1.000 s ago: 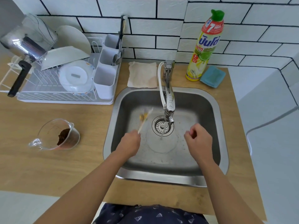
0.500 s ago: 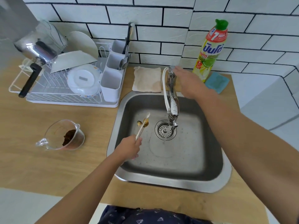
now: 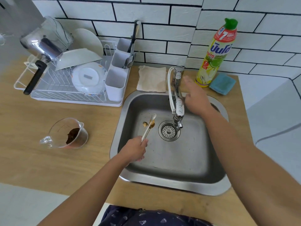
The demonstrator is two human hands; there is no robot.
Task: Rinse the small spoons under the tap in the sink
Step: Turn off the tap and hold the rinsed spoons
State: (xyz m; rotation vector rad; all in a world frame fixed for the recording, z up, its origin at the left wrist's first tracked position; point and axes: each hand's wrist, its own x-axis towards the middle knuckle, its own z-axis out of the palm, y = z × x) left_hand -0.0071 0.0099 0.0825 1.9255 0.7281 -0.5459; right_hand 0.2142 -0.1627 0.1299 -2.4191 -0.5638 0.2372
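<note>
- Where the left hand (image 3: 136, 150) closes around their thin handles, the small spoons (image 3: 148, 126) fan out over the sink (image 3: 172, 180) floor: two gold ones with little rounded bowls and a long pale one crossing them, just left of the drain (image 3: 168, 131).
- Brushed steel, dull and water-spotted, forms the rounded square basin; the drain is a perforated metal disc.
- Shiny chrome makes up the tap (image 3: 177, 101), its spout over the drain, with a white hose looping beside it.
- Fingers extended and loose, the right hand (image 3: 194, 97) holds nothing and hovers just right of the tap.
- Behind the basin, on the wooden counter (image 3: 48, 160), lie a limp beige cloth (image 3: 152, 79), a yellow plastic detergent bottle (image 3: 213, 59) with a green cap, and a blue sponge (image 3: 222, 84).
- At the left stand a clear measuring cup (image 3: 65, 136) holding brown grounds and a white wire dish rack (image 3: 65, 88).
</note>
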